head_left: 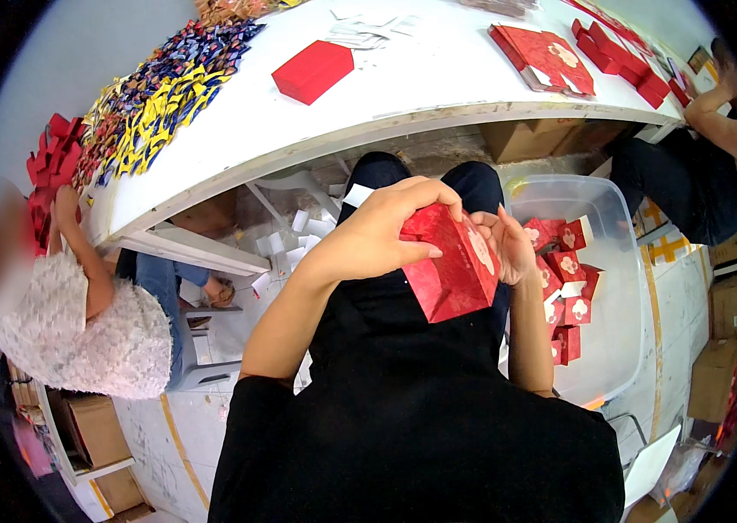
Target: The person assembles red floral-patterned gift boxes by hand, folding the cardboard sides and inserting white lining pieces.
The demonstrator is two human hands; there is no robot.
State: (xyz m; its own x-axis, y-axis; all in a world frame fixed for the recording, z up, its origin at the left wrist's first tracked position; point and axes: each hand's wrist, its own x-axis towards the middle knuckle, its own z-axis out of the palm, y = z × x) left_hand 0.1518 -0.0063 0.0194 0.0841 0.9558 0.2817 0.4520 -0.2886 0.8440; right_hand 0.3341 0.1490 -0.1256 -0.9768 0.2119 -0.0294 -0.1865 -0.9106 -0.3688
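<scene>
Over my lap, a red paper box (449, 277) with a pale flower print is held between both hands. My left hand (377, 228) grips its upper left side, thumb lying on the near face and fingers curled over the top. Against the upper right edge, my right hand (508, 247) holds it with bent fingers; part of those fingers is hidden by the box. A small white paper piece (357, 195) shows beside my left wrist, over my knee. To the right, a clear plastic bin (614, 336) holds several similar red boxes (567, 263).
Ahead runs a white table (238, 131) with a plain red box (313, 71), stacked flat red cartons (545, 59) and a heap of colourful wrapped packets (168, 105). Co-workers sit at the left (89, 322) and right (691, 166). White paper scraps (295, 244) litter the floor.
</scene>
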